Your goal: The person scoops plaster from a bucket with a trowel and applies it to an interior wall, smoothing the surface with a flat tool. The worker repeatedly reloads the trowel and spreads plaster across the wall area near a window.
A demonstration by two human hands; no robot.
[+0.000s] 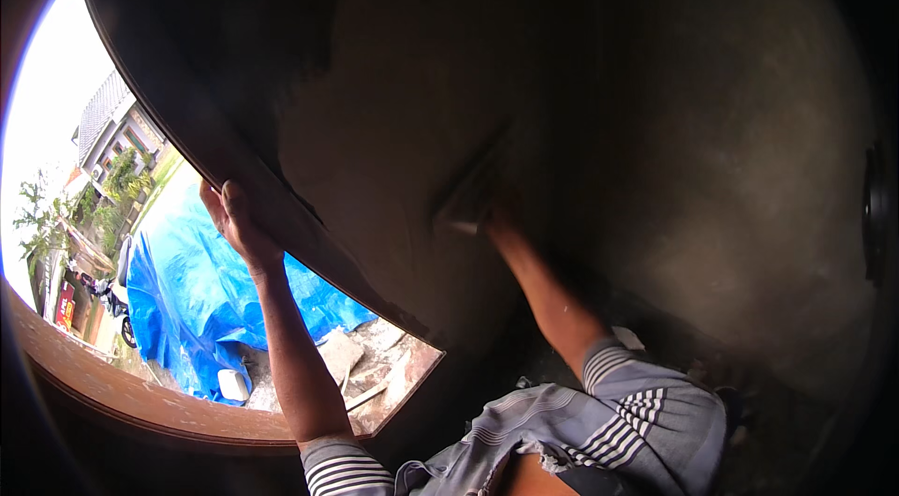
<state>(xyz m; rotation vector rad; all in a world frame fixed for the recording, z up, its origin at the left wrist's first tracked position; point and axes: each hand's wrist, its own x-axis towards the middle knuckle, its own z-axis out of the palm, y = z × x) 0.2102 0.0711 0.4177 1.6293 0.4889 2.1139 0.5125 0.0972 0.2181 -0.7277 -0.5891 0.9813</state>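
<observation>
My left hand (231, 220) grips the edge of the dark frame (278, 196) that borders the bright opening on the left, fingers bent over it. My right hand (498, 215) holds a flat trowel (462, 207) against the dark, smeared wall (375, 103); its fingers are partly lost in shadow. A lighter patch of smooth coating surrounds the trowel, with darker areas above and to the left of it.
Through the opening are a blue tarp (183, 281), a parked motorcycle (125, 313), rubble (375, 360), plants and a house (117, 121). A reddish-brown sill (150, 398) runs along the opening's bottom. A mottled grey wall (730, 168) curves away at the right.
</observation>
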